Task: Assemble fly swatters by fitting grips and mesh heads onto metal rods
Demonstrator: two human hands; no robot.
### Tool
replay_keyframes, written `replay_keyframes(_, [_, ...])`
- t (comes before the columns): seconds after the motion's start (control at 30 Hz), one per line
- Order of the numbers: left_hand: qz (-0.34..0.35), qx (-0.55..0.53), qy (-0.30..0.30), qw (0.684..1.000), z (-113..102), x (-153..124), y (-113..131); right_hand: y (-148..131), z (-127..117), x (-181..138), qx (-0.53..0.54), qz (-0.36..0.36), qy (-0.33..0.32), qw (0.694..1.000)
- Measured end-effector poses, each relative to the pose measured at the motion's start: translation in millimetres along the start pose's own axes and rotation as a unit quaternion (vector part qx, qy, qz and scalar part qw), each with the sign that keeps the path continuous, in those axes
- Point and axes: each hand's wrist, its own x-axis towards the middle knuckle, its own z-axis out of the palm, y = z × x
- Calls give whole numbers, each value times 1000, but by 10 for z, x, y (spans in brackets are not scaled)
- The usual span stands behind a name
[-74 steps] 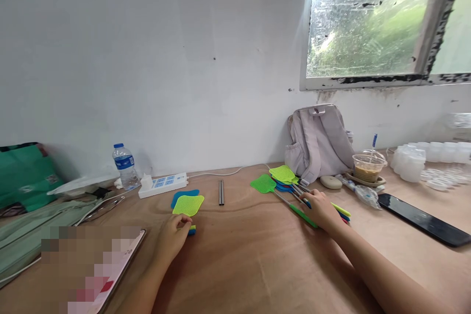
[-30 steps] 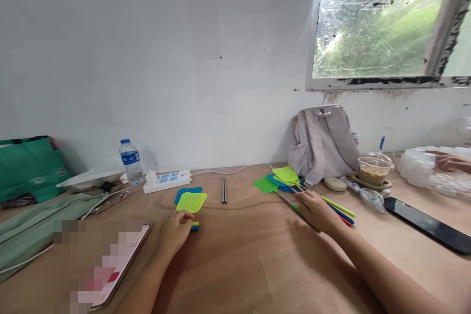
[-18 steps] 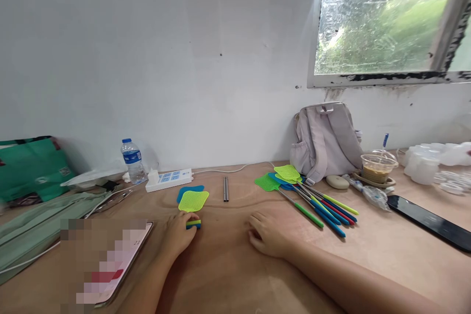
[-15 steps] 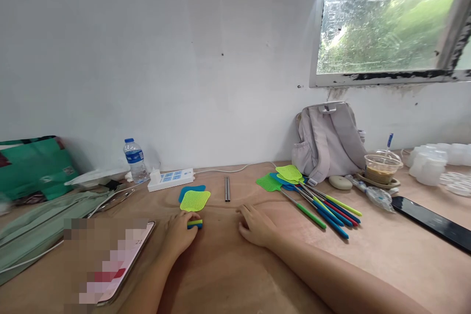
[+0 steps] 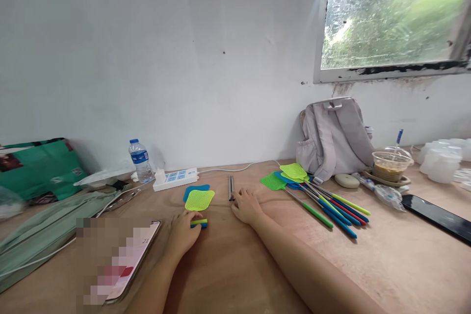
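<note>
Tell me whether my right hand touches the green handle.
Apart: the head view shows bare tabletop between your right hand and the green handle.

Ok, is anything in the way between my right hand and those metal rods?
Nothing visible stands between your right hand and the metal rods: the hand is right at their near end, though whether it touches them is unclear. The lime mesh piece lies apart, to the left.
</note>
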Motion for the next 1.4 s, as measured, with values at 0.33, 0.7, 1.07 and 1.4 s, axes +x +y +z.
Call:
replay_keyframes(0.33, [-4, 13, -4, 1000, -155, -55, 110, 79, -9, 63, -1, 59, -15, 998])
replay_keyframes(0.7, [122, -46, -16, 991, -38, -23, 22, 438, -430, -894, 39, 42, -51, 997])
replay_keyframes(1.07, [127, -123, -53, 983, 44, 44, -116, 299, -618, -1208, 31, 28, -152, 987])
replay_keyframes(1.4, [165, -109, -64, 978, -7, -13, -98, 372, -573, -1205, 149, 58, -77, 984])
